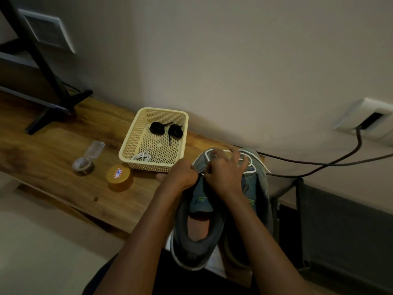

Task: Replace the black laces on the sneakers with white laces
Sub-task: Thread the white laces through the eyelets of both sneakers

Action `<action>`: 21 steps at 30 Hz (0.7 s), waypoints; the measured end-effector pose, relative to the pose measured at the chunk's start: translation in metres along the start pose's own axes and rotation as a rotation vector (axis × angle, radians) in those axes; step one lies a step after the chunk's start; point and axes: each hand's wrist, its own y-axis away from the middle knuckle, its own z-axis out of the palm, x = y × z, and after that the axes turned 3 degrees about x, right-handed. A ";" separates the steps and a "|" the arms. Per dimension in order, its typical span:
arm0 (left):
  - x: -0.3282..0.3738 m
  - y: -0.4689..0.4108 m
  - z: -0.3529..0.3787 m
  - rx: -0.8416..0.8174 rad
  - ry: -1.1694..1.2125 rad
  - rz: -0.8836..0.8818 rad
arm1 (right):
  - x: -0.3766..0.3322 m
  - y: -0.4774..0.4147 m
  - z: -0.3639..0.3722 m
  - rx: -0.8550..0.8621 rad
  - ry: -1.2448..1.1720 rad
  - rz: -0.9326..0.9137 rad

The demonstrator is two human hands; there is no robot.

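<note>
Sneakers (pixel 200 222), grey, sit at the bench's (pixel 63 167) right end, heels overhanging its near edge. Bare wood lies open to their left. Both grips meet over one shoe's eyelets. The left grip (pixel 182 174) curls tightly on its upper. The right grip (pixel 225 173) pinches the white lace (pixel 251 160), other fingers spread.

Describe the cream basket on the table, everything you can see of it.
The basket is a cream rectangular tray, plastic by the look, with perforated walls and floor, flared sides and a smooth rolled rim. It stands upright on the wooden table, close to the wall. Inside, two coiled black laces lie at the far end and a white lace bundle in the near left corner. The left hand overlaps its near right corner; contact cannot be told.
</note>
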 end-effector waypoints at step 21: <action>0.000 0.006 -0.001 0.506 -0.320 0.220 | 0.034 0.000 -0.030 -0.073 0.084 0.128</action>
